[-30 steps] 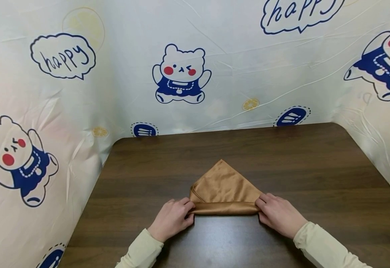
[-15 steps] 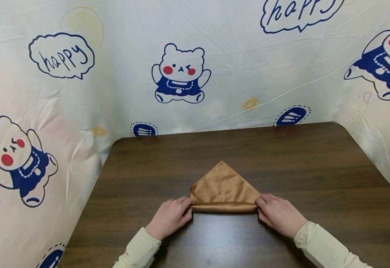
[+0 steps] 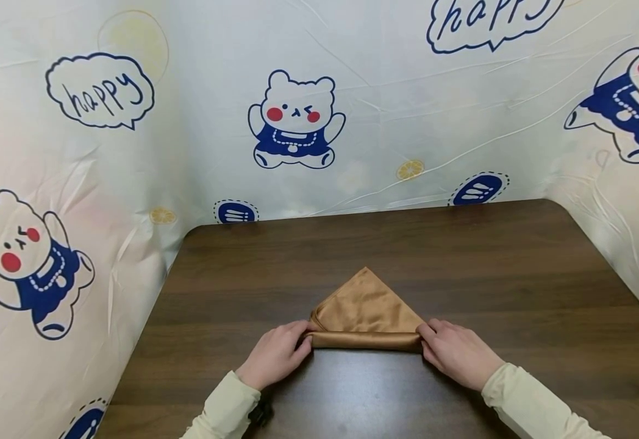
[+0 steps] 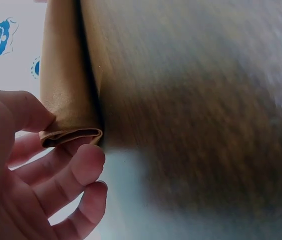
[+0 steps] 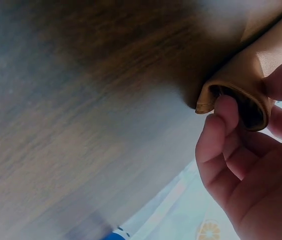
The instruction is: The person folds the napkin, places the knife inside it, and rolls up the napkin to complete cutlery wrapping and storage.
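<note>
A shiny golden-brown satin cloth (image 3: 367, 305) lies on the table, its far part a triangle pointing away from me. Its near edge is turned into a flat roll (image 3: 364, 341). My left hand (image 3: 277, 355) holds the roll's left end; in the left wrist view the thumb lies on the cloth (image 4: 68, 75) and the fingers curl by its layered end. At the right end, my right hand (image 3: 458, 352) pinches the roll. The right wrist view shows a fingertip (image 5: 226, 111) inside the hollow end of the cloth (image 5: 260, 65), with the thumb on the outside.
The dark wood-grain table (image 3: 232, 274) extends around the cloth on all sides. A pale curtain (image 3: 199, 122) printed with bears and lemon slices hangs behind the table and along both sides. A small dark object (image 3: 261, 411), unclear in kind, shows by the left cuff.
The triangle's tip has drawn slightly nearer to me and the triangle has become a little smaller. My left hand has shifted slightly left along with the roll's end; the right has barely moved.
</note>
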Demonstrator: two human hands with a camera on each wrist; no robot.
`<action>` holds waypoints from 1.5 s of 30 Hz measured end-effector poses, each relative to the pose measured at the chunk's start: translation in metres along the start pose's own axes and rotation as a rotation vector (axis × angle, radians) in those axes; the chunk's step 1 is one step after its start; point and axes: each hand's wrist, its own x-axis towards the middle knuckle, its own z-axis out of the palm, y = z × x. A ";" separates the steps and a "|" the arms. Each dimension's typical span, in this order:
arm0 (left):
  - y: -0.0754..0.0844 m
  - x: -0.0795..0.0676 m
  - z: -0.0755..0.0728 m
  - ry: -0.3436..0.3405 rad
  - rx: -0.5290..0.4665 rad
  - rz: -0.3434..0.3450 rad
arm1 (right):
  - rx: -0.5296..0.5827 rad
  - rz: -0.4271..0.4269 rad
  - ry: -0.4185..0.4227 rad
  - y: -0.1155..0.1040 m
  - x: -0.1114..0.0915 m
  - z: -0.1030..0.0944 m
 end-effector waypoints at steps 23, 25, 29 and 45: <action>-0.002 0.003 0.001 -0.067 -0.151 -0.161 | 0.024 0.020 -0.028 0.000 -0.003 0.007; -0.002 0.003 0.002 -0.062 -0.150 -0.169 | 0.033 0.019 -0.019 -0.001 -0.003 0.006; -0.003 0.002 0.002 -0.067 -0.157 -0.177 | 0.070 0.042 -0.033 0.000 -0.002 0.005; -0.001 0.004 0.002 -0.076 -0.165 -0.223 | 0.167 0.143 -0.088 0.003 0.003 0.006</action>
